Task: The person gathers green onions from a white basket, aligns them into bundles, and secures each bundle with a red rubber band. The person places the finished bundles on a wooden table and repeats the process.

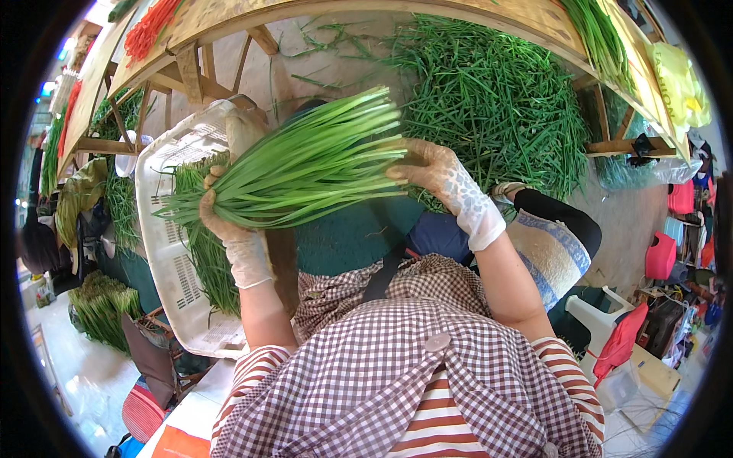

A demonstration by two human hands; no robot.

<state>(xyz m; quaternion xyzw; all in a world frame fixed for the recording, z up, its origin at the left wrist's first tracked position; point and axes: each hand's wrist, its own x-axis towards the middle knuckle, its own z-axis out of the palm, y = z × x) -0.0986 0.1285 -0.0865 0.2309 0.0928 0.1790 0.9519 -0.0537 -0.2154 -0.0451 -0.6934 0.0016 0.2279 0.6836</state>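
Observation:
A fanned bunch of long green garlic chives (pixel 309 166) stretches across the middle of the view, pale cut ends to the right. My left hand (pixel 220 212), in a soiled thin glove, grips it near the leafy end, over a white plastic crate (pixel 157 229). More chives (pixel 212 263) lie inside that crate. My right hand (pixel 438 172), in a patterned, stained glove, is at the pale stem ends with thumb and fingers spread around them. Whether its fingertips pinch any stems cannot be made out. Dark green fabric (pixel 355 229) covers my lap beneath the bunch.
A large heap of loose green leaves (pixel 492 109) covers the floor ahead. Wooden tables (pixel 366 7) curve along the far side, with red ties (pixel 152 31) and a chive bunch (pixel 598 40) on top. Bundled chives (pixel 106 309) stand at left; a white plastic stool (pixel 601 315) is at right.

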